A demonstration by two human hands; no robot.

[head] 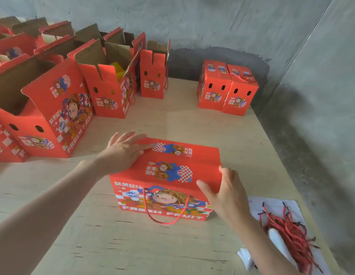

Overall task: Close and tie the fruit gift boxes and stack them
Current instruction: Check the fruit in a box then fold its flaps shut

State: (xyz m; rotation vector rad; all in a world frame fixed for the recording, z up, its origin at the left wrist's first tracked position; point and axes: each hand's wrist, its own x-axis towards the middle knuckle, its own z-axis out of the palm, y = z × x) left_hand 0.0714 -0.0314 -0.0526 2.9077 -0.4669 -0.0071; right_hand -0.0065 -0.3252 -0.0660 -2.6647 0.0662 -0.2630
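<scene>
A red fruit gift box (168, 175) stands closed on the wooden table (133, 245) in front of me, its top flaps folded down. A red cord handle (164, 215) hangs down its front face. My left hand (123, 149) lies flat with straight fingers on the top's left far corner. My right hand (226, 193) is at the box's right end, thumb on the top near edge and fingers against the side. Two closed boxes (228, 88) stand side by side at the back right.
Several open red boxes (107, 84) with raised flaps fill the left and back left of the table. A bundle of red cords (287, 233) lies on white paper (271, 207) at the right front. Grey walls close the back and right.
</scene>
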